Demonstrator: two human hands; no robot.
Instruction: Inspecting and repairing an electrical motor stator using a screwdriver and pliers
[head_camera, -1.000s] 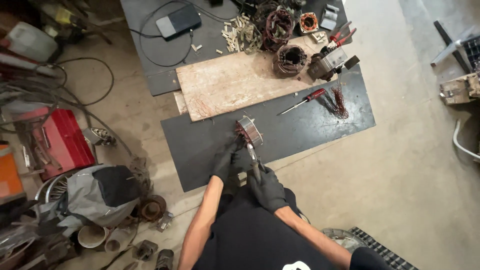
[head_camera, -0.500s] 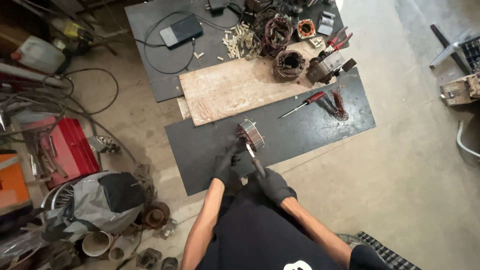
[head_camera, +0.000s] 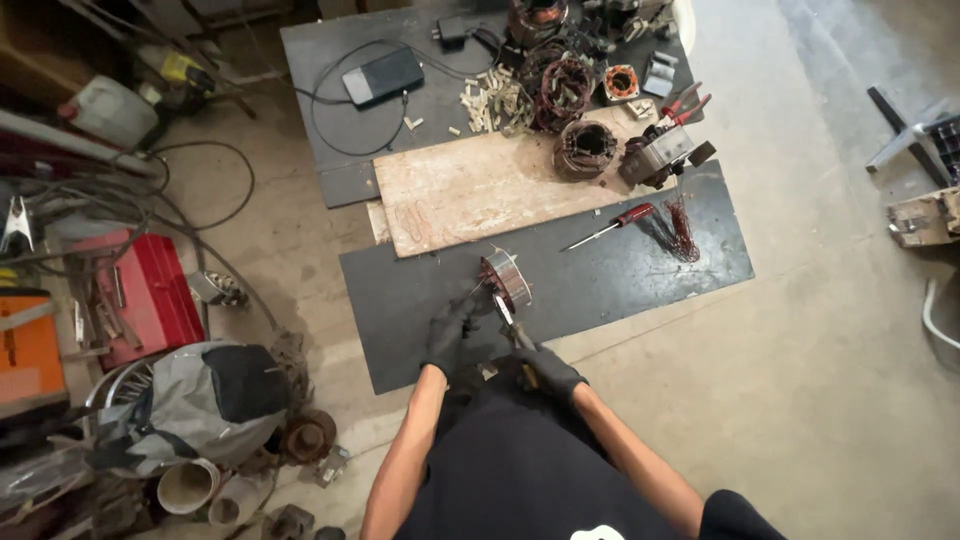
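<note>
A round metal motor stator (head_camera: 506, 277) with copper windings stands on the dark floor mat (head_camera: 620, 275). My left hand (head_camera: 450, 331), in a black glove, steadies the stator from its lower left side. My right hand (head_camera: 541, 370), also gloved in black, grips a slim hand tool (head_camera: 508, 318) whose tip reaches the stator's near edge. Both hands sit close to my body, just above my dark shirt.
A wooden board (head_camera: 480, 185) lies beyond the mat. A red-handled screwdriver (head_camera: 612, 226) and a tuft of copper wire (head_camera: 675, 225) rest to the right. More stators (head_camera: 585, 148), pliers (head_camera: 680, 105) and a black device (head_camera: 382, 76) lie farther back. A red toolbox (head_camera: 150, 295) and clutter fill the left.
The view has shifted slightly, so the mat sits a little higher and left. My right hand has drawn back toward my body with the tool. The left hand stays on the stator.
</note>
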